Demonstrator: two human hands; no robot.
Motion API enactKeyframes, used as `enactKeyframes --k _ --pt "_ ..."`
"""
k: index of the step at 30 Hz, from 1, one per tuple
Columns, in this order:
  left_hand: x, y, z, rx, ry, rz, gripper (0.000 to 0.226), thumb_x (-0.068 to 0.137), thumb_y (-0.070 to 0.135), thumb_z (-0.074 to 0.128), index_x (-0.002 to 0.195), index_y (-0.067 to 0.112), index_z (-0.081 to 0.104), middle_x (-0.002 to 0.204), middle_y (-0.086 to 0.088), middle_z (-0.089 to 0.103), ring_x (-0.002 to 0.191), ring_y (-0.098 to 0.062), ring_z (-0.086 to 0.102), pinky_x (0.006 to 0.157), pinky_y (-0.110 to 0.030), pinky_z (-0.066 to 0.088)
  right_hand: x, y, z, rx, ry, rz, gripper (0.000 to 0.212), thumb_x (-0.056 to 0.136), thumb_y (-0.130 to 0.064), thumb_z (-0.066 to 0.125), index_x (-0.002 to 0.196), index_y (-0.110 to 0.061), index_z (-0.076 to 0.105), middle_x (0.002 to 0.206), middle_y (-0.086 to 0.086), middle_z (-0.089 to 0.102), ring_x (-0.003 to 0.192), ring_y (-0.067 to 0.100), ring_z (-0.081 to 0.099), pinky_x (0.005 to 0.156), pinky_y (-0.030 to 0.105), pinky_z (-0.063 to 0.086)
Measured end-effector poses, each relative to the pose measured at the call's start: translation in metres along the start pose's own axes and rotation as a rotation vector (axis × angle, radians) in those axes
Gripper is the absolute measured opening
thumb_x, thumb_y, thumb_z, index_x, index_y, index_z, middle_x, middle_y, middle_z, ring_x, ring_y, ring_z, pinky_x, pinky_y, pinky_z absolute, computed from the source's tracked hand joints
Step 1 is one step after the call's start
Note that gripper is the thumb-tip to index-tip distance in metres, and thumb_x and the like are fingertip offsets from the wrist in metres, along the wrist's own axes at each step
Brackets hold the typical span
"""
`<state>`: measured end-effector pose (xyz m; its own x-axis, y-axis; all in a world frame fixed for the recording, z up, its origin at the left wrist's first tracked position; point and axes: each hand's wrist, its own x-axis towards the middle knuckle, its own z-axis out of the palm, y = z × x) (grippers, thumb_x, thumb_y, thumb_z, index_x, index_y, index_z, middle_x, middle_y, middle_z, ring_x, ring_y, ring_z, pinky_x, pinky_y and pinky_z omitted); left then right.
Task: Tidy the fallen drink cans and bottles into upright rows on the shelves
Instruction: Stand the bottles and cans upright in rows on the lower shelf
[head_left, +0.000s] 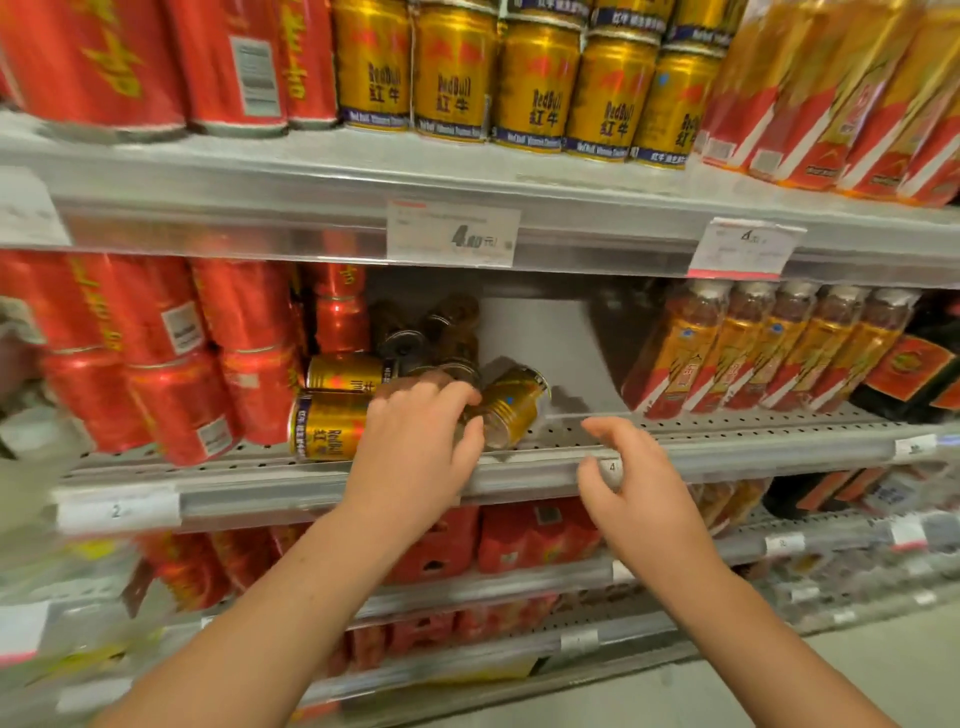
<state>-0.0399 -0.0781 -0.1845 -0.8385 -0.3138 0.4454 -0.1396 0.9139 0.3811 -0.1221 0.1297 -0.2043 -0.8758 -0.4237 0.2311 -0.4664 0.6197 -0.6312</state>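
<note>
Middle shelf (727, 452), tidying barely begun: gold cans (332, 426) lie toppled | left hand (415, 452) grips tilted can (514, 402) | right hand (634, 493) hovers, loosely curled, empty

Gold cans (327, 426) lie toppled on the middle shelf (727, 441), between stacked red cans (171, 364) and a row of bottles (753, 353). The left hand (415, 452) seems to pinch the end of one tilted gold can (517, 400), though blur obscures the contact. The right hand (639, 493) hovers at the shelf's front lip, fingers loosely curled, holding nothing.

Grey perforated metal shelving (291, 171); white price tags (453, 234) (print mostly blurred) along front edges; pale floor (857, 675) lower right.
</note>
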Motion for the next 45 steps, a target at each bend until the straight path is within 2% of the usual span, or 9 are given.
enactKeyframes --k 8,13,19,23,29,33,39,42,45 --pt "-0.009 -0.025 -0.012 0.019 -0.183 0.020 0.040 0.097 0.040 0.056 0.135 0.027 0.054 0.126 0.002 0.060 0.116 -0.023 0.055 0.096 -0.038 0.045 0.023 -0.032 0.022 -0.052 -0.017 -0.039 0.044 0.094 -0.046 0.058 0.133 -0.031 0.046 0.122 -0.011 0.048 0.113 0.007 0.049 0.090 0.026 0.040" --pt "-0.006 -0.038 -0.019 0.196 -0.268 0.023 0.059 0.096 0.050 0.055 0.148 0.025 0.042 0.141 -0.001 0.052 0.125 -0.026 0.052 0.106 -0.041 0.040 0.042 -0.025 0.026 -0.143 -0.097 0.040 0.066 0.087 -0.063 0.060 0.138 -0.027 0.039 0.127 0.001 0.045 0.114 0.019 0.052 0.088 0.035 0.048" --pt "0.003 -0.026 -0.012 0.421 -0.219 -0.077 0.082 0.089 0.079 0.033 0.144 0.021 0.049 0.123 -0.005 0.062 0.115 -0.029 0.058 0.104 -0.043 0.039 0.057 -0.020 0.033 -0.136 -0.117 0.053 0.094 0.075 -0.079 0.058 0.150 -0.033 0.024 0.128 0.006 0.055 0.116 0.027 0.057 0.091 0.043 0.055" --pt "0.017 -0.013 -0.005 0.501 -0.173 -0.203 0.085 0.090 0.079 0.019 0.139 0.019 0.055 0.127 -0.008 0.064 0.119 -0.030 0.055 0.109 -0.043 0.035 0.072 -0.017 0.035 -0.214 -0.205 0.059 0.107 0.069 -0.090 0.047 0.153 -0.034 0.013 0.137 0.007 0.058 0.115 0.033 0.063 0.091 0.045 0.056" --pt "0.039 -0.006 0.007 0.611 -0.290 -0.261 0.093 0.087 0.084 0.016 0.134 0.014 0.056 0.131 -0.013 0.061 0.121 -0.033 0.051 0.105 -0.046 0.034 0.090 -0.012 0.033 -0.223 -0.336 0.110 0.114 0.055 -0.105 0.031 0.145 -0.037 0.016 0.137 0.004 0.057 0.113 0.032 0.063 0.083 0.040 0.051" --pt "0.043 -0.005 0.010 0.590 -0.319 -0.315 0.092 0.088 0.083 0.019 0.138 0.014 0.052 0.135 -0.013 0.057 0.125 -0.034 0.048 0.107 -0.046 0.033 0.102 -0.012 0.029 -0.127 -0.462 0.177 0.123 0.051 -0.101 0.045 0.149 -0.033 0.016 0.142 0.004 0.052 0.119 0.031 0.059 0.086 0.039 0.052" --pt "0.047 -0.006 0.009 0.533 -0.395 -0.326 0.078 0.089 0.073 0.033 0.139 0.015 0.046 0.135 -0.013 0.054 0.124 -0.034 0.047 0.105 -0.047 0.034 0.105 -0.002 0.011 -0.097 -0.525 0.177 0.121 0.049 -0.095 0.058 0.146 -0.033 0.021 0.125 0.001 0.062 0.106 0.024 0.064 0.082 0.039 0.056" --pt "0.052 -0.005 0.012 0.543 -0.438 -0.327 0.084 0.087 0.075 0.029 0.150 0.019 0.034 0.139 -0.013 0.054 0.128 -0.035 0.046 0.107 -0.048 0.031 0.103 0.001 0.002 -0.115 -0.572 0.179 0.121 0.049 -0.097 0.056 0.146 -0.036 0.018 0.124 -0.002 0.063 0.104 0.021 0.063 0.074 0.034 0.052" --pt "0.052 0.000 0.020 0.553 -0.498 -0.330 0.094 0.086 0.081 0.028 0.158 0.022 0.016 0.142 -0.013 0.055 0.133 -0.036 0.044 0.112 -0.049 0.026 0.108 -0.001 0.001 -0.091 -0.583 0.250 0.123 0.047 -0.106 0.041 0.147 -0.036 0.020 0.121 -0.003 0.059 0.102 0.022 0.061 0.078 0.036 0.049"
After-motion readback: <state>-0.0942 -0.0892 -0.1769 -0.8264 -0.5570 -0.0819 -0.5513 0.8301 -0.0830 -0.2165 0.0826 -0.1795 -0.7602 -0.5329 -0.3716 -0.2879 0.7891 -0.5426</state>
